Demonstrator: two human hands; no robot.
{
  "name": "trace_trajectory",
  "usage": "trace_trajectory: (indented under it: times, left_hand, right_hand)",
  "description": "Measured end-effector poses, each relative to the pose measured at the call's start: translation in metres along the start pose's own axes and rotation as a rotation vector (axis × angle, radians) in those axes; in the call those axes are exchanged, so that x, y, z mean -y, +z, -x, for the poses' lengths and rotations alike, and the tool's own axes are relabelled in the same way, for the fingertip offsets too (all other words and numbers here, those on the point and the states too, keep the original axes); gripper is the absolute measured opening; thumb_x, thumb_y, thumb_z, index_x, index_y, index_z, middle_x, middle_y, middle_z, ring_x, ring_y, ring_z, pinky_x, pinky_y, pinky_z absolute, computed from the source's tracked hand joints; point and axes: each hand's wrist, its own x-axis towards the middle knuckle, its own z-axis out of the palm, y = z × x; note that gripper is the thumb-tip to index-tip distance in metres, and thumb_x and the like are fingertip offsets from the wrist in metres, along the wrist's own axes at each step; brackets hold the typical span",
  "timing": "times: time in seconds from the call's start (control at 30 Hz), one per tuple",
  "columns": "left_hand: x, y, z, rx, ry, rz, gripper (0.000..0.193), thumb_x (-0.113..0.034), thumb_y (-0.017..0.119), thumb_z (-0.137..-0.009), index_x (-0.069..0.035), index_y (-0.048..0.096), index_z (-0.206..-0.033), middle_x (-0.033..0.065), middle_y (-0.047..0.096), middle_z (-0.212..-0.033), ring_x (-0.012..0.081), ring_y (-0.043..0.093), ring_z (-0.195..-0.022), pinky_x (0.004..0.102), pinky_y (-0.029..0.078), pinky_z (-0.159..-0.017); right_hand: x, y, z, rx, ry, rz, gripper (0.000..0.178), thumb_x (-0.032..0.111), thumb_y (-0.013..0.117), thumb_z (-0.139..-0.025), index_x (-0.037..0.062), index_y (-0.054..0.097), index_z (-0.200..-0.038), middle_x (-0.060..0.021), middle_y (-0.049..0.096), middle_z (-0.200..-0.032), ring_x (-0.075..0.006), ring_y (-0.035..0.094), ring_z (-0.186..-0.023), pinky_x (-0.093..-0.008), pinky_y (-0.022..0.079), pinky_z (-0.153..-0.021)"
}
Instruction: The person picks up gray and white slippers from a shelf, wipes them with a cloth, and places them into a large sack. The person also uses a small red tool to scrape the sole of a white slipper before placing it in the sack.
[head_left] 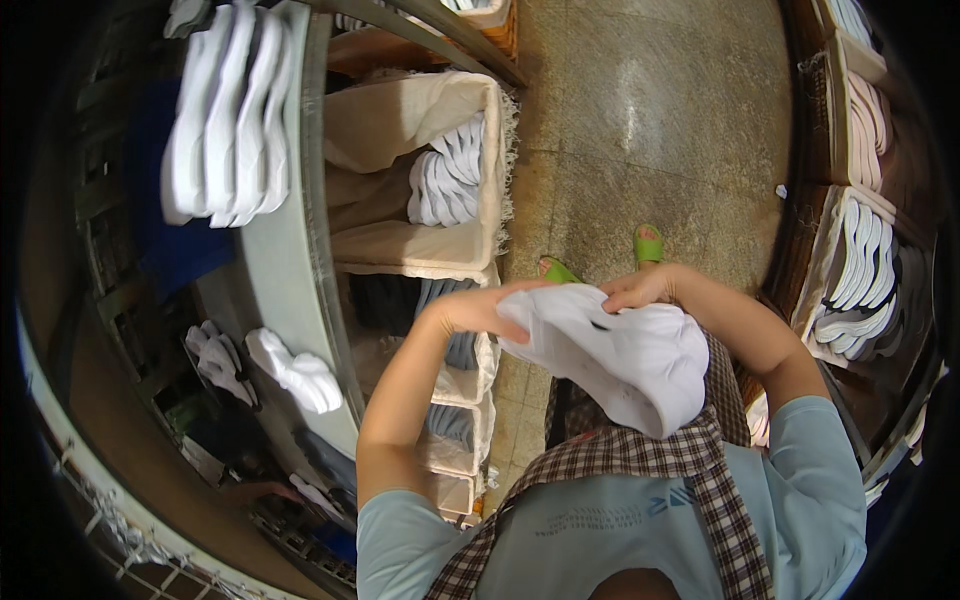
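Observation:
In front of my body I hold a bundle of white socks (640, 360), folded over and drooping toward my checked apron. My left hand (492, 312) grips its left end, fingers wrapped round the cloth. On the upper right edge, my right hand (642, 288) closes on the same bundle, the thumb and fingers pressed against it. Part of the fingers of both hands is hidden by the cloth. A small dark spot shows on the bundle near my right fingers.
A metal ledge (262, 285) at left bears a stack of white socks (228, 120) and a smaller white bundle (297, 370). Beside it stands a cloth-lined basket (498, 170) with white socks inside; more lined baskets follow below. At right, another lined basket (812, 290) holds striped-looking socks.

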Motion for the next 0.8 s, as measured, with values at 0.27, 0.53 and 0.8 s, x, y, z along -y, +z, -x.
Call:
trace_trajectory:
  times: [0.27,0.53,0.8]
  left_hand:
    - [0.119,0.044,-0.003,-0.28,0.013,0.468,0.089,-0.011,0.075,-0.062,-0.003,0.03,-0.138,0.0094,0.038,-0.134,0.0203,0.04,-0.12,0.0317,0.036,-0.098]
    - [0.212,-0.04,0.059,-1.461,0.212,0.637,0.058,0.007,0.058,-0.076,0.002,0.036,-0.129,0.0135,0.051,-0.118,0.0245,0.05,-0.109,0.0348,0.042,-0.094]
    - [0.292,-0.332,0.056,-1.726,-0.173,-0.305,0.068,-0.027,0.066,-0.08,0.002,0.034,-0.133,0.0197,0.036,-0.136,0.0309,0.037,-0.123,0.0377,0.031,-0.1]
  right_hand:
    - [0.003,-0.04,-0.046,0.06,0.219,0.464,0.071,0.056,0.047,-0.085,-0.0038,0.046,-0.123,-0.0204,0.053,-0.117,-0.0254,0.05,-0.109,-0.0358,0.038,-0.094]
    - [0.063,-0.161,-0.143,-1.17,-0.449,0.326,0.043,0.033,0.062,-0.082,0.0029,0.051,-0.111,-0.0104,0.057,-0.104,-0.0215,0.056,-0.096,-0.0334,0.046,-0.08]
    - [0.06,-0.221,-0.289,-1.328,-0.761,1.183,0.036,0.023,0.065,-0.071,0.0065,0.055,-0.102,-0.0087,0.056,-0.101,-0.0251,0.051,-0.102,-0.0366,0.038,-0.088]
